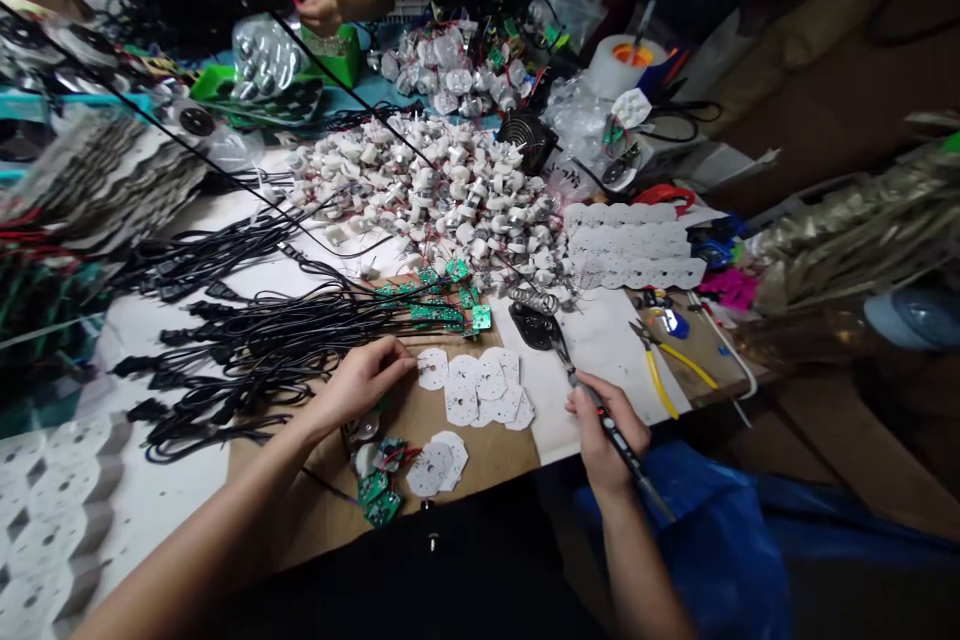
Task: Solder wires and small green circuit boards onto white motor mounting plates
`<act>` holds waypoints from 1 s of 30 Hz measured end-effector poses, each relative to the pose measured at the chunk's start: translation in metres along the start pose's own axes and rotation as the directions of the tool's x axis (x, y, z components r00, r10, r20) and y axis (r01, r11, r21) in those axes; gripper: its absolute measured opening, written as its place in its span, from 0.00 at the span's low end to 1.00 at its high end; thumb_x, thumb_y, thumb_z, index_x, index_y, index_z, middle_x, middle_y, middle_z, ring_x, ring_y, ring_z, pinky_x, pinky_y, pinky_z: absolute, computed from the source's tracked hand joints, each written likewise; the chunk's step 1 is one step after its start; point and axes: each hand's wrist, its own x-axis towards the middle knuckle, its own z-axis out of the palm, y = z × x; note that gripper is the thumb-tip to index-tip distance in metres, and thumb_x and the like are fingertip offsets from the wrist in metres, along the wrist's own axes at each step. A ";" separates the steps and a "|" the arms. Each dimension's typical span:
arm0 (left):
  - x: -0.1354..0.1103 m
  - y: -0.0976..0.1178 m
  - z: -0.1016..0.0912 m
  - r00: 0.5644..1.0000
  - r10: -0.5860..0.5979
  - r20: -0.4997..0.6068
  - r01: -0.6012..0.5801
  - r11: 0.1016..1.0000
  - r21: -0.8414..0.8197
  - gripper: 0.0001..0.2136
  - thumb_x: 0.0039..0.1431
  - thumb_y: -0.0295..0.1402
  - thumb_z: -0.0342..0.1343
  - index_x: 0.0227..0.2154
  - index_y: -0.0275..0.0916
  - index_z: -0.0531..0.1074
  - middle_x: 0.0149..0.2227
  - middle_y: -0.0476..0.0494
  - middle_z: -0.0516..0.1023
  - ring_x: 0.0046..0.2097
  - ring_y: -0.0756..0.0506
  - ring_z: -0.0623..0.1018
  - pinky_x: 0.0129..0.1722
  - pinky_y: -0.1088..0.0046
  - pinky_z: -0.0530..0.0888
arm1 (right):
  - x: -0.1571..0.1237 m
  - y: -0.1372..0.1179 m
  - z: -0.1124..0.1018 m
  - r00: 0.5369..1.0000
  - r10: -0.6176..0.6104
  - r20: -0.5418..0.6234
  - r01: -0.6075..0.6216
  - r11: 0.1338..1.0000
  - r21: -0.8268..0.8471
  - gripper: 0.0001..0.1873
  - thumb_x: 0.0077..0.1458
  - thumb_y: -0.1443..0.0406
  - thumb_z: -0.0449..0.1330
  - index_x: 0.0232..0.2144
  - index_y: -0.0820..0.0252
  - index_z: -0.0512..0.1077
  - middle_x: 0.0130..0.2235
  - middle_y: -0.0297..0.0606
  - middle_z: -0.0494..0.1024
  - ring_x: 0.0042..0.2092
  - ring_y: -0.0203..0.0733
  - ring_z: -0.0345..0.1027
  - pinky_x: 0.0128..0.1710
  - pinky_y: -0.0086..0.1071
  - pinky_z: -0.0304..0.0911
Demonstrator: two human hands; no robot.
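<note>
Read from the middle of the view, with twelve at the top, a table covered in brown cardboard [495,455] and white paper [615,360] fills a dim, crowded room. A heap of white parts [450,180] lies at twelve o'clock, black cables [262,330] at nine, and yellow-handled pliers [661,375] between three and four. Another person's hands [320,10] are at eleven.

The right hand [607,425], at four o'clock, has its fingers wrapped around a soldering iron [634,470], which slants towards half past ten, its front end at a black stand [534,325]. The left hand [367,375], at eight o'clock, rests palm down, fingers bent close together, just beside the small white plates [480,390] at six.

Whether the left fingertips touch or pinch a plate I cannot tell. The iron's tip is hard to make out against the stand; both forearms are cut off at the bottom edge.
</note>
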 end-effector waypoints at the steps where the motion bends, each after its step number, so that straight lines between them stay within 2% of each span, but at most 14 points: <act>1: -0.001 0.001 0.000 1.000 0.001 -0.010 -0.001 1.000 0.005 0.16 0.63 0.48 0.51 0.31 0.40 0.71 0.28 0.50 0.77 0.30 0.48 0.73 0.32 0.74 0.67 | 0.003 0.004 0.000 1.000 -0.011 -0.014 0.011 1.000 -0.023 0.14 0.63 0.57 0.62 0.43 0.60 0.80 0.32 0.39 0.85 0.28 0.40 0.79 0.31 0.30 0.75; 9: -0.011 0.005 0.005 0.997 0.056 -0.051 -0.051 0.994 0.101 0.14 0.65 0.45 0.50 0.32 0.40 0.71 0.31 0.47 0.78 0.33 0.46 0.75 0.35 0.71 0.69 | 0.011 0.023 0.013 0.987 -0.163 0.003 0.163 0.984 -0.075 0.12 0.63 0.59 0.62 0.43 0.59 0.81 0.35 0.41 0.85 0.31 0.42 0.81 0.37 0.33 0.77; 17: -0.012 0.008 0.010 0.996 0.087 -0.021 -0.086 0.995 0.049 0.14 0.67 0.44 0.50 0.33 0.40 0.71 0.31 0.48 0.79 0.33 0.47 0.76 0.34 0.73 0.70 | 0.014 0.026 0.016 0.980 -0.200 0.016 0.201 0.977 -0.076 0.11 0.64 0.60 0.60 0.43 0.59 0.80 0.36 0.42 0.85 0.31 0.42 0.81 0.36 0.33 0.77; 24: -0.012 0.010 0.012 0.999 0.033 0.003 -0.033 0.999 -0.007 0.14 0.66 0.45 0.50 0.31 0.41 0.70 0.28 0.49 0.79 0.30 0.47 0.77 0.33 0.73 0.70 | 0.017 0.025 0.014 0.926 -0.374 0.061 0.378 0.917 -0.125 0.10 0.64 0.65 0.59 0.44 0.58 0.79 0.37 0.42 0.85 0.37 0.43 0.81 0.39 0.31 0.76; 27: -0.012 0.007 0.012 1.000 -0.007 -0.027 0.008 1.000 0.026 0.14 0.66 0.45 0.51 0.31 0.41 0.71 0.25 0.51 0.77 0.29 0.47 0.76 0.32 0.73 0.70 | 0.017 0.029 0.014 0.924 -0.376 0.071 0.382 0.915 -0.129 0.10 0.64 0.65 0.59 0.44 0.58 0.79 0.38 0.42 0.85 0.37 0.43 0.81 0.39 0.31 0.76; 30: -0.010 0.006 0.011 0.998 -0.003 -0.065 0.008 0.998 0.067 0.13 0.64 0.44 0.52 0.30 0.41 0.72 0.27 0.50 0.78 0.31 0.47 0.77 0.33 0.73 0.69 | 0.015 0.032 0.015 0.957 -0.287 0.048 0.290 0.952 -0.097 0.10 0.63 0.62 0.60 0.43 0.59 0.80 0.37 0.43 0.85 0.36 0.44 0.82 0.38 0.32 0.77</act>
